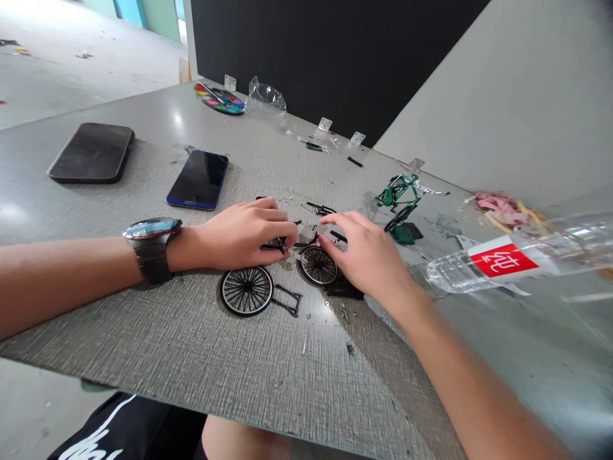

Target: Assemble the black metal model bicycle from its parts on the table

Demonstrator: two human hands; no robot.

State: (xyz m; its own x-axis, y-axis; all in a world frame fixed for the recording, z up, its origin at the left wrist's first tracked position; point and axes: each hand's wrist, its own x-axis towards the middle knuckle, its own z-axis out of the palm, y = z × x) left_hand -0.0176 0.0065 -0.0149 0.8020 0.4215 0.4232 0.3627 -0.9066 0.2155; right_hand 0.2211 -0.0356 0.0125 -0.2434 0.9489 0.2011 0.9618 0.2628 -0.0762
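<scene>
My left hand (261, 233), wearing a watch (152, 233) at the wrist, has its fingers closed on the black frame of a small model bicycle (309, 241). A silvery fork-shaped part (295, 255) sticks out below those fingertips. Opposite, the thumb and forefinger of my right hand (361, 249) pinch at the other side of the frame, partly hiding it. One spoked wheel (318, 264) is under the frame between the hands. Nearer me lie another spoked wheel (247, 290), a black bracket-like part (288, 299) and a thin metal rod (306, 335).
Two phones, one black (93, 153) and one blue-edged (198, 179), lie at left. A green model bicycle (398, 195) stands at right, near a clear bottle (502, 259) at the edge. Behind are a paint palette (219, 99), crumpled plastic (266, 101) and a green-handled tool (313, 146).
</scene>
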